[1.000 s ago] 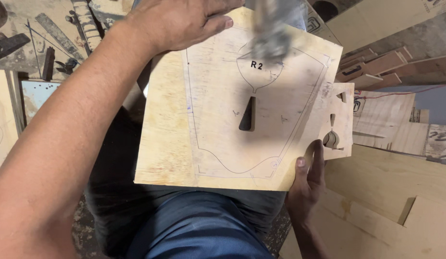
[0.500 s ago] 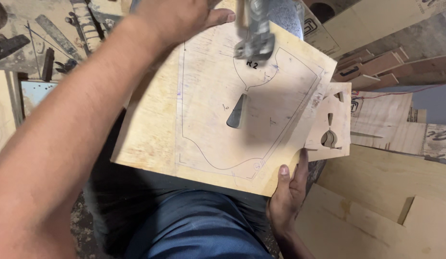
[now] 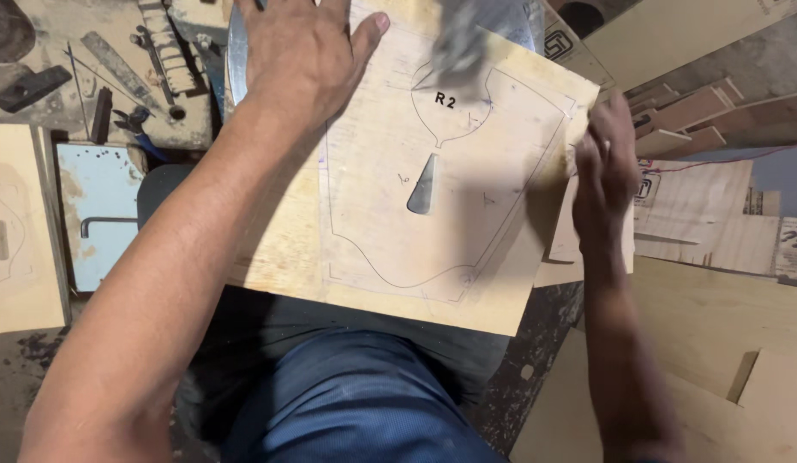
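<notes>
A pale plywood board (image 3: 501, 257) with a pencilled outline and a tapered slot cut-out (image 3: 424, 184) lies across a round metal saw table (image 3: 233, 51). My left hand (image 3: 300, 56) lies flat on the board's far left part, fingers spread. My right hand (image 3: 606, 159), blurred, is at the board's right edge and seems to grip it. A blurred metal saw head (image 3: 458, 39) hovers over the board's far middle, above a drawn bulb shape. A smaller cut plywood piece (image 3: 560, 244) sticks out from under the board below my right hand.
A dusty bench with hand tools (image 3: 116, 60) is at the far left. A pale blue panel (image 3: 98, 206) and a plywood offcut (image 3: 21, 231) lie to the left. Plywood sheets (image 3: 716, 291) and wood strips (image 3: 673, 111) fill the right. My lap in blue trousers (image 3: 356, 403) is below the board.
My right hand left the board's near right corner and moved up to its right edge. The board turned slightly, and my left hand flattened and spread on it.
</notes>
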